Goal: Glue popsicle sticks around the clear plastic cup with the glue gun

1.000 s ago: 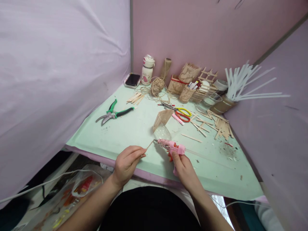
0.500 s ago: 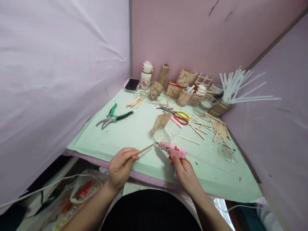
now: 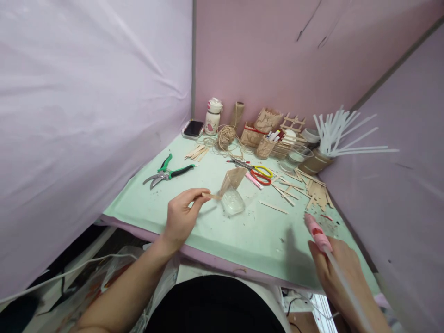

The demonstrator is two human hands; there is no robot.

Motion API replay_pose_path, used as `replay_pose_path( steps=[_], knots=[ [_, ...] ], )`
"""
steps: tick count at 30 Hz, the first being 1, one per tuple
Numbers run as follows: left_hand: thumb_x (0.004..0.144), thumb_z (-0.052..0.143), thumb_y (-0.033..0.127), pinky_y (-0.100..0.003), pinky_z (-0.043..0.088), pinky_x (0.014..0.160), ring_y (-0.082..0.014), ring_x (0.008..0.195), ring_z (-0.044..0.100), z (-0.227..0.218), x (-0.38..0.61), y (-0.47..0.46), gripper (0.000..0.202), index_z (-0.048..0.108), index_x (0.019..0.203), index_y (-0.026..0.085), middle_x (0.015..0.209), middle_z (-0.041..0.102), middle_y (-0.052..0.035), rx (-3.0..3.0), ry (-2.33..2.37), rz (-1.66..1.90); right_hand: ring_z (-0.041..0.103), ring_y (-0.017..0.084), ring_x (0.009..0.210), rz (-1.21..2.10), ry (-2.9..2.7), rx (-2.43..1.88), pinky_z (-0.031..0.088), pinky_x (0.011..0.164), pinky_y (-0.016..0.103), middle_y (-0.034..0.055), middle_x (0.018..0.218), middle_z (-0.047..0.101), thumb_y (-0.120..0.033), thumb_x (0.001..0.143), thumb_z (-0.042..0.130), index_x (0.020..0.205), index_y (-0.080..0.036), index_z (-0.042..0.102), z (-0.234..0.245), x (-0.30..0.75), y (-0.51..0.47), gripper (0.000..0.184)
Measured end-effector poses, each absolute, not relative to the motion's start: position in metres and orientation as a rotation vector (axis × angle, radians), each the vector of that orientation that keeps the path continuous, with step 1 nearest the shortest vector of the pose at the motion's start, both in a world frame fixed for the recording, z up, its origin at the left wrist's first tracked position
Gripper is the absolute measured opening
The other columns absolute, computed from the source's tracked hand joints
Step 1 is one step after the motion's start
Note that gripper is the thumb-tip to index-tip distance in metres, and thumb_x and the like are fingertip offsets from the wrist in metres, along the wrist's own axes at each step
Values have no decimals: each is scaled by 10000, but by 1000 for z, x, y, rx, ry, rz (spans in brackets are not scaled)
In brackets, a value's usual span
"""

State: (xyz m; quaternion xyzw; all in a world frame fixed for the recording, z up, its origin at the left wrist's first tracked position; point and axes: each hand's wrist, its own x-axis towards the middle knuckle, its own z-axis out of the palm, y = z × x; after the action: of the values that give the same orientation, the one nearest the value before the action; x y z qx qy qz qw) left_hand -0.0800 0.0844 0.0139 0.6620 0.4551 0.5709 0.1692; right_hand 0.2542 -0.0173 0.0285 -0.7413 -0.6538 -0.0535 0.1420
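Note:
My left hand (image 3: pixel 183 215) pinches a short wooden craft stick (image 3: pixel 212 196) between thumb and fingers, its free end near a clear plastic container (image 3: pixel 233 202). A panel of joined craft sticks (image 3: pixel 233 179) stands upright at the container's back edge. Whether the held stick touches the panel, I cannot tell. Over at the right side of the table, my right hand (image 3: pixel 335 263) is closed around a pink hot glue gun (image 3: pixel 318 233). A long translucent glue stick (image 3: pixel 347 280) trails from the gun's rear. The trigger is hidden.
Green-handled pruning shears (image 3: pixel 166 173) lie at the left. Scissors (image 3: pixel 258 172), a loose craft stick (image 3: pixel 273 206) and a stick pile (image 3: pixel 317 189) lie centre and right. Along the back stand a bottle (image 3: pixel 212 115), a twine ball (image 3: pixel 226 136) and a holder of white glue sticks (image 3: pixel 315 163).
My right hand has carried the glue gun away to the right. My left hand has moved forward, bringing the craft stick close to the panel and container.

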Motion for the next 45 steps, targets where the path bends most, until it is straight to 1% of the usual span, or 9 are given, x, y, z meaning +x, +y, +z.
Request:
replay_pose_path(
  steps=[1, 5, 11, 14, 18, 23, 31, 39, 45],
  knots=[
    [868, 649, 244, -249, 563, 750, -143, 782, 708, 14, -79, 88, 114, 734, 926, 195, 888, 765, -20, 1898, 1288, 1615, 522, 253, 492, -283, -1875, -2274, 403, 506, 359, 95, 552, 571, -429, 917, 340, 686, -202, 628, 22, 265, -16, 433],
    [877, 625, 216, -261, 559, 763, -148, 783, 709, 15, -74, 98, 115, 730, 914, 186, 884, 764, -28, 1983, 1266, 1589, 562, 333, 704, -711, -1894, -2351, 429, 636, 427, 193, 751, 587, -340, 910, 371, 833, -105, 621, -11, 289, -15, 352],
    [896, 593, 209, -295, 567, 777, -171, 823, 722, 18, -65, 110, 145, 735, 914, 189, 901, 773, -39, 2142, 1274, 1520, 586, 336, 752, -639, -2012, -2385, 433, 661, 414, 205, 843, 610, -392, 930, 438, 973, -66, 622, -42, 298, -19, 376],
    [899, 593, 205, -294, 570, 788, -172, 827, 727, 17, -60, 114, 153, 734, 953, 182, 916, 776, -41, 2222, 1283, 1479, 609, 375, 823, -656, -2032, -2371, 450, 666, 431, 238, 948, 644, -484, 912, 467, 1088, -47, 617, -35, 300, -20, 494],
    [904, 588, 195, -272, 562, 756, -165, 811, 726, 16, -55, 118, 166, 728, 992, 182, 906, 777, -35, 2320, 1299, 1457, 604, 378, 954, -669, -2087, -2149, 470, 748, 453, 226, 1103, 653, -575, 947, 340, 1152, -74, 605, -4, 283, -16, 603],
    [903, 590, 198, -248, 543, 693, -157, 771, 718, 15, -52, 122, 168, 714, 1015, 178, 869, 771, -28, 2444, 1280, 1467, 603, 343, 974, -545, -2150, -1834, 454, 840, 453, 196, 1073, 670, -642, 950, 255, 1140, -105, 610, 30, 237, 4, 672],
    [890, 608, 175, -239, 525, 646, -162, 734, 706, 16, -47, 125, 192, 690, 1062, 153, 826, 755, -38, 2550, 1299, 1403, 633, 287, 977, -265, -2158, -1643, 419, 845, 412, 134, 1045, 708, -524, 990, 347, 1130, -154, 613, 55, 169, 41, 477],
    [882, 610, 167, -250, 550, 773, -156, 855, 721, 19, -41, 119, 441, 524, 1311, 225, 966, 759, -5, 2338, 1377, 1241, 623, 224, 880, -136, -2069, -1395, 394, 798, 353, 57, 890, 691, -293, 959, 519, 949, -195, 640, 67, 123, 76, 157],
    [911, 566, 186, -277, 556, 806, -182, 932, 721, 18, -40, 120, 440, 467, 1340, 197, 1008, 756, -39, 2276, 1353, 1196, 575, 201, 774, -67, -1985, -1426, 402, 737, 328, 43, 801, 643, -272, 904, 590, 791, -198, 634, 60, 106, 97, 142]
  ],
)
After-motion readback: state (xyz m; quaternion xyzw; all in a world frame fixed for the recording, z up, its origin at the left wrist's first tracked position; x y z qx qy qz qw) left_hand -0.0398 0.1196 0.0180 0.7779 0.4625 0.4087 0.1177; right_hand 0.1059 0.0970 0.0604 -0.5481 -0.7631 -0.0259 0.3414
